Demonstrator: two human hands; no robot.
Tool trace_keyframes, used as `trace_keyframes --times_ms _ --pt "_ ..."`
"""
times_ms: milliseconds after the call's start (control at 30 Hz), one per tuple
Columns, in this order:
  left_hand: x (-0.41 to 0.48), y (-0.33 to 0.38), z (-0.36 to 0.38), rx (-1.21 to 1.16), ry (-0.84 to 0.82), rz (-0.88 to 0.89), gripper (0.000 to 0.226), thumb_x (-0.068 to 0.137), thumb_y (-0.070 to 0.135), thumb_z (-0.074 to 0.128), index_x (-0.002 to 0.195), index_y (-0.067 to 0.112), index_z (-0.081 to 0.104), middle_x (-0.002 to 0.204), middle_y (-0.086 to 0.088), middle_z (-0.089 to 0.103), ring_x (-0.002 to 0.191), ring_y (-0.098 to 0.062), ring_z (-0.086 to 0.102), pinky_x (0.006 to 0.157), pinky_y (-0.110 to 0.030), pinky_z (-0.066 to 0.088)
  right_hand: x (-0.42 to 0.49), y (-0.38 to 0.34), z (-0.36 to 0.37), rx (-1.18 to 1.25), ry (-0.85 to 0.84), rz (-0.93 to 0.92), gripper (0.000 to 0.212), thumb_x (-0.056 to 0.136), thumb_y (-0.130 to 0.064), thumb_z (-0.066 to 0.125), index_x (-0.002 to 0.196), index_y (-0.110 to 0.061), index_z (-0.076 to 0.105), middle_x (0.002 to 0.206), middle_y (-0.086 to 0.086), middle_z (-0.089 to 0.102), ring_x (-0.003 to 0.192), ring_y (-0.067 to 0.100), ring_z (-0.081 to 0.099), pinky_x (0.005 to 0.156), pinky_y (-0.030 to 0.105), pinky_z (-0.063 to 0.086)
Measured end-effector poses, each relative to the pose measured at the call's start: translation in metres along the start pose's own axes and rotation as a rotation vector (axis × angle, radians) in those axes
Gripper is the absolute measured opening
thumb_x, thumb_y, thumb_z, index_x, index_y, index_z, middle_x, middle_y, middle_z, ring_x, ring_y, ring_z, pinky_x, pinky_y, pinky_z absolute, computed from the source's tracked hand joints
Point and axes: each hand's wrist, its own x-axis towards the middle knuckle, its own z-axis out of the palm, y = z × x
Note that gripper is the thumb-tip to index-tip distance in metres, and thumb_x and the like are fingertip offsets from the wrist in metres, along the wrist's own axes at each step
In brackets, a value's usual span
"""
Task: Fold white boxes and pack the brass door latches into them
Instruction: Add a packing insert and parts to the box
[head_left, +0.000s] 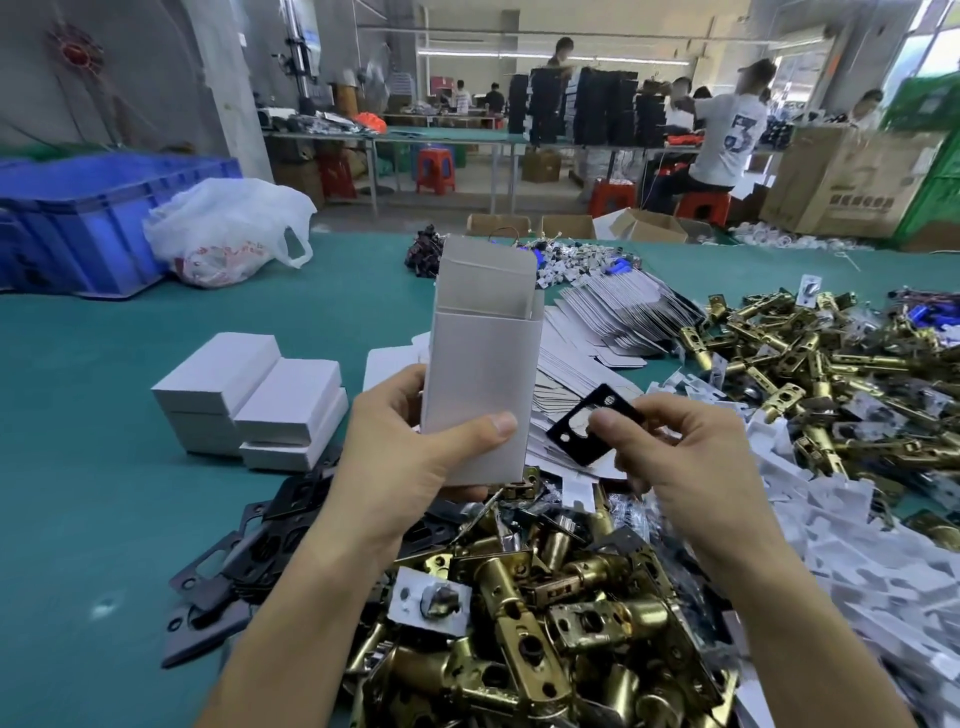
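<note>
Your left hand (410, 467) holds the white box (483, 364) upright above the surface (104, 467), its fingers (488, 428) wrapped round the lower half: thumb across the front panel, the others behind. That grip leaves the mouth clear, and the top flap stands up at the back, so the opening faces up and away from you, ready to take parts from above. Your right hand (691, 462) sits just beside the box. Its fingers (605, 423) pinch a black plate (587, 426) by one end, tilted so the free end points towards the box, which looks like the lead-in to slipping it in. The brass door latches (545, 597) lie heaped directly under both hands, with a second heap (810, 364) off to the right, so the next pick is probably a short drop down. More black plates (234, 561) are spread by your left forearm. The closed boxes (249, 395) are stacked to the left, well apart from the loose parts, so they seem to be the done pile. The flat blanks (613, 322) fan out behind the held box, between the two latch heaps. Whether a latch is already inside the box cannot be told from here.
</note>
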Motion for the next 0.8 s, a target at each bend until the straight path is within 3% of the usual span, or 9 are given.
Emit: trace_keyframes --times_ms 67,167,267,333,467,633,733,800 --pt "0.000 -0.001 0.000 0.017 -0.011 -0.014 0.047 0.057 0.026 0.090 0.101 0.024 0.076 0.097 -0.004 0.077 0.076 -0.030 0.077 0.050 -0.034 0.058 0.003 -0.003 -0.004 0.112 0.007 0.033 0.020 0.077 -0.022 0.073 0.094 -0.013 0.073 0.075 0.006 0.067 0.053 0.009 0.058 0.046 0.018 0.047" --pt "0.001 -0.004 0.000 0.038 -0.028 -0.031 0.049 0.057 0.025 0.090 0.104 0.023 0.074 0.097 -0.004 0.077 0.077 -0.030 0.077 0.051 -0.035 0.059 0.006 -0.011 -0.005 0.264 0.002 0.071 0.032 0.087 -0.009 0.064 0.118 -0.017 0.065 0.095 0.015 0.064 0.063 0.018 0.068 0.057 0.023 0.057" --pt "0.001 -0.006 -0.001 0.050 -0.045 -0.045 0.048 0.056 0.025 0.090 0.102 0.023 0.075 0.096 -0.004 0.077 0.078 -0.030 0.076 0.051 -0.036 0.059 0.007 -0.023 -0.005 0.334 -0.034 0.034 0.038 0.085 -0.013 0.062 0.122 -0.022 0.064 0.101 0.014 0.069 0.076 0.028 0.074 0.066 0.028 0.060" --pt "0.002 -0.006 -0.002 0.053 -0.054 -0.047 0.047 0.056 0.025 0.091 0.100 0.024 0.075 0.095 -0.004 0.077 0.078 -0.030 0.076 0.051 -0.037 0.059 0.010 -0.031 -0.003 0.185 -0.071 -0.059 0.036 0.090 -0.011 0.062 0.124 -0.022 0.062 0.097 0.007 0.074 0.082 0.021 0.074 0.068 0.024 0.058" --pt "0.002 -0.006 -0.003 0.072 -0.089 -0.036 0.050 0.057 0.024 0.091 0.104 0.025 0.074 0.096 -0.006 0.077 0.076 -0.033 0.076 0.051 -0.038 0.060 0.017 -0.051 0.009 0.086 -0.048 -0.247 0.017 0.095 -0.006 0.059 0.103 -0.019 0.066 0.080 -0.009 0.074 0.072 -0.002 0.067 0.064 0.010 0.049" --pt "0.001 -0.005 -0.002 0.073 -0.134 -0.023 0.049 0.059 0.020 0.090 0.105 0.025 0.074 0.099 -0.005 0.077 0.080 -0.031 0.076 0.051 -0.035 0.058 0.031 -0.073 0.024 -0.078 0.060 -0.416 0.009 0.093 -0.014 0.067 0.091 -0.023 0.066 0.077 0.002 0.074 0.076 0.017 0.073 0.074 0.039 0.059" --pt "0.001 -0.004 -0.001 0.066 -0.160 -0.011 0.048 0.060 0.018 0.089 0.105 0.024 0.075 0.098 -0.006 0.077 0.079 -0.030 0.076 0.051 -0.034 0.057 0.038 -0.078 0.030 -0.245 -0.005 -0.420 0.007 0.090 -0.018 0.071 0.085 -0.022 0.068 0.073 0.000 0.071 0.070 0.017 0.068 0.059 0.028 0.050" --pt "0.000 -0.003 -0.002 0.055 -0.164 -0.013 0.048 0.060 0.018 0.089 0.106 0.023 0.075 0.098 -0.006 0.077 0.080 -0.030 0.076 0.051 -0.034 0.057 0.041 -0.077 0.032 -0.330 -0.079 -0.412 0.004 0.088 -0.015 0.072 0.086 -0.017 0.071 0.073 -0.001 0.071 0.067 0.015 0.065 0.058 0.023 0.048"
